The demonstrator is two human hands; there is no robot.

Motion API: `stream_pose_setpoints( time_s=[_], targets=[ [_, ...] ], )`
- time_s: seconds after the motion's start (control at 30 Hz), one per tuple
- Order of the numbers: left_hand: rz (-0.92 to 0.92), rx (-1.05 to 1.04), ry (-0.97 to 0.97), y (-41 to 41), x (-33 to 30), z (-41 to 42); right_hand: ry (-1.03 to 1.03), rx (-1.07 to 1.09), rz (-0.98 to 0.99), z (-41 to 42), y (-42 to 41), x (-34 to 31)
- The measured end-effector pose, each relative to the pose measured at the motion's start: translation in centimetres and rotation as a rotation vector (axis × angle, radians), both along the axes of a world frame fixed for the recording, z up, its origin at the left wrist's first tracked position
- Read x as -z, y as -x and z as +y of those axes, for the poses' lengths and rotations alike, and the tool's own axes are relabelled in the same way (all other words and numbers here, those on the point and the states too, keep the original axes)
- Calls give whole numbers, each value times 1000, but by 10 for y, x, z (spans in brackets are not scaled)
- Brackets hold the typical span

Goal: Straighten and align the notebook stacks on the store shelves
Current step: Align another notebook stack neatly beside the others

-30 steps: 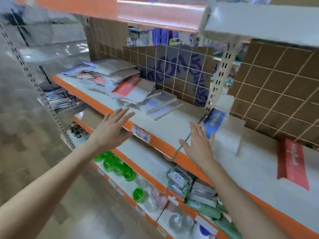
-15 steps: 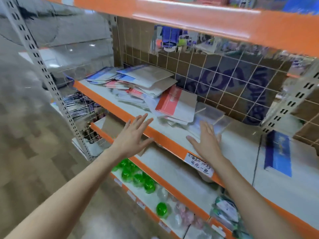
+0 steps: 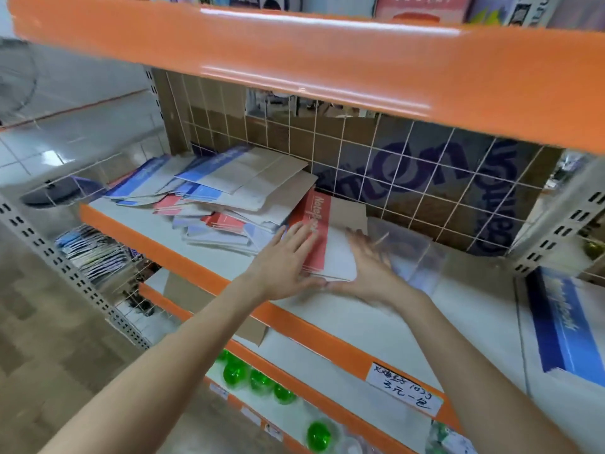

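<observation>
My left hand [image 3: 288, 257] lies flat, fingers straight, on the red-striped notebook [image 3: 322, 244]. My right hand [image 3: 370, 267], open but blurred, flanks its right edge. The notebook's long axis runs front to back on the middle shelf [image 3: 376, 316], between both hands. Leftward, 1 messy notebook pile [image 3: 216, 198], count unclear. 1 blue notebook stack [image 3: 566, 322] far right.

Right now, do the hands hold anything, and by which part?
Nothing is gripped. The left hand lies flat on the red-striped notebook, and the right hand touches its right edge with straight, blurred fingers.
</observation>
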State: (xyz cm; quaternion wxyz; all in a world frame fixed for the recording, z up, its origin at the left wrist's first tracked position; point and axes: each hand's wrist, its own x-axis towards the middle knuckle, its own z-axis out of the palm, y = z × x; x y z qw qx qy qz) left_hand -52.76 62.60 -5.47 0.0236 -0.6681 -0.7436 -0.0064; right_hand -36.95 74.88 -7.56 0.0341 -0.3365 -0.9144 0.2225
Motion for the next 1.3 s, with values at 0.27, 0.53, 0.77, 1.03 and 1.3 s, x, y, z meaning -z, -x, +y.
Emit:
stream_pose_setpoints(
  time_s=[0.27, 0.53, 0.77, 1.03, 1.3],
  targets=[
    [65, 29, 76, 11, 16, -2, -33, 55, -88, -16, -1, 2],
    [54, 10, -25, -5, 23, -42, -50, 125, -157, -71, -16, 3],
    [37, 65, -139, -36, 31, -89, -202, 234, -157, -135, -48, 16],
    [-16, 327, -426, -93, 27, -117, -272, 371, -138, -185, -120, 20],
    [-81, 527, -555, -232, 6, -94, -312, 642, -56, -203, -259, -1]
  ],
)
